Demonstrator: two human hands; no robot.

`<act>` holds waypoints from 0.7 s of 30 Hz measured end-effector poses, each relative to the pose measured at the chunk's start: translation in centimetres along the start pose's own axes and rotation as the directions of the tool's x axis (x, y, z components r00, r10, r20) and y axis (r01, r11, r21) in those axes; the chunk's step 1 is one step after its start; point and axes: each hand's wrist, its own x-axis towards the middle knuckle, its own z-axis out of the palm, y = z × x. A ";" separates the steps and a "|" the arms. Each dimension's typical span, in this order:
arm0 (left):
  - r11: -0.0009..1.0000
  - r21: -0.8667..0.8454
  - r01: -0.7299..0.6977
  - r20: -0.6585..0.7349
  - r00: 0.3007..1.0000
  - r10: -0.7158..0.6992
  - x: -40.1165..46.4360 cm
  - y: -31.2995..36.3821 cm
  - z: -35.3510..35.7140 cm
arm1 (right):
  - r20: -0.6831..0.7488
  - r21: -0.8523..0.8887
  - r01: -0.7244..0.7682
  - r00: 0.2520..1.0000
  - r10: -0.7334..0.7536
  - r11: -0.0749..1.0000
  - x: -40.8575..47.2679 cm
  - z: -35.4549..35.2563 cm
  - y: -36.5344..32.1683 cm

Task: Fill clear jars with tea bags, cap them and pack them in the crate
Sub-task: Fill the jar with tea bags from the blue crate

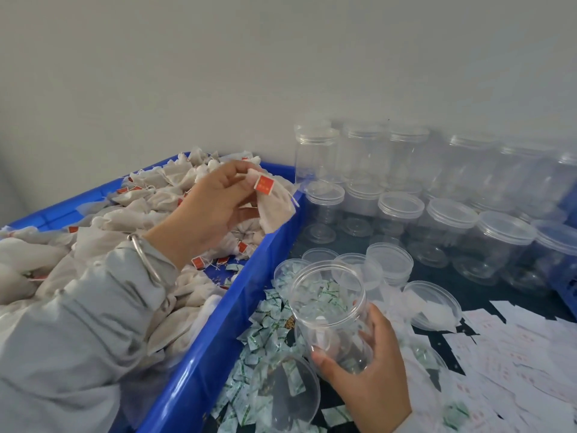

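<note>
Open clear jar [327, 310] tilted, gripped low by the right hand [371, 370] above small green-printed packets [265, 323] on the surface, left hand [212, 207] pinching a tea bag [271, 198] over the blue crate's right rim [249, 295], capped jars [443, 223] crowding the wall side

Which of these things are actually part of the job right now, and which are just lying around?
In use: left hand pinching a tea bag; right hand holding the open jar; blue bin.

Lying about: small sachets, white slips, loose lid.
</note>
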 end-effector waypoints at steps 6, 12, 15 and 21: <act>0.991 0.053 0.123 0.326 0.936 -0.134 -3.0 -0.5 3.6 | 0.028 -0.031 0.032 0.999 -0.031 0.999 0.2 0.1 0.5; 0.902 0.417 -0.110 0.466 0.878 -0.108 -4.8 -1.7 4.6 | 0.017 -0.037 0.033 0.999 -0.033 0.999 0.2 0.3 0.5; 0.897 0.434 -0.085 0.472 0.870 -0.146 -5.4 -2.2 5.3 | 0.006 -0.047 0.030 1.000 -0.029 0.998 0.3 0.2 0.3; 0.827 0.548 -0.127 0.419 0.897 -0.140 -5.2 -2.6 5.5 | 0.024 -0.056 0.015 1.000 -0.014 0.998 0.4 0.2 0.0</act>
